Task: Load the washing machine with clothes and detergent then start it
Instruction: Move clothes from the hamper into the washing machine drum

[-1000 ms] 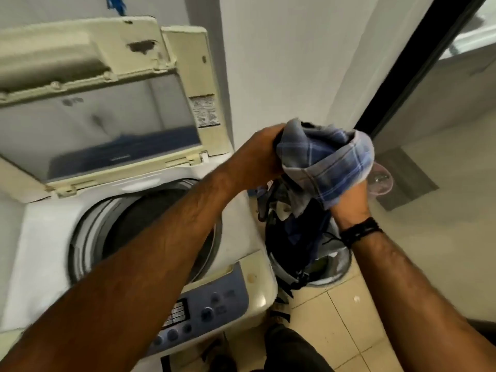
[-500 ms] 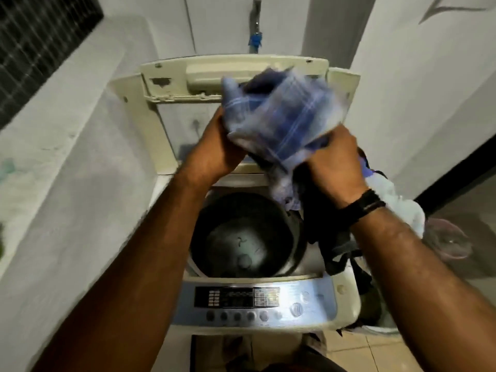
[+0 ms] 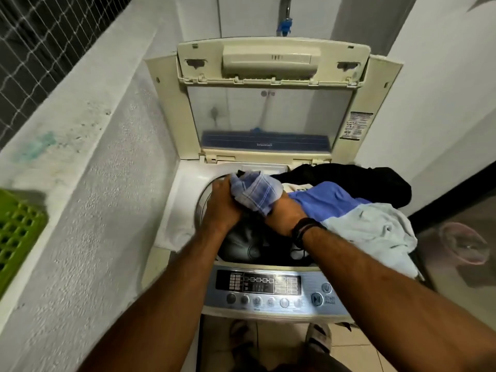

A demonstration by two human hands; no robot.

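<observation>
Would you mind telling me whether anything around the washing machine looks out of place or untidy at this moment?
Yes: a heap of clothes spills over the washing machine's right rim, outside the drum. Both hands, left hand and right hand, grip a plaid garment above it.

Green perforated crate (image 3: 16,232) on left ledge (image 3: 80,146); pink basin (image 3: 464,244) on floor, right.

Light is soft and fairly dim, coming mostly from the upper right, where the white wall (image 3: 442,76) is brightest. The lower part sinks into shadow, and both forearms are dark. The raised lid (image 3: 271,122) carries a pale, hazy reflection. Straight lines bow toward the edges from the wide lens. Fine detail is smeared; the control panel (image 3: 271,288) lettering is barely legible.
</observation>
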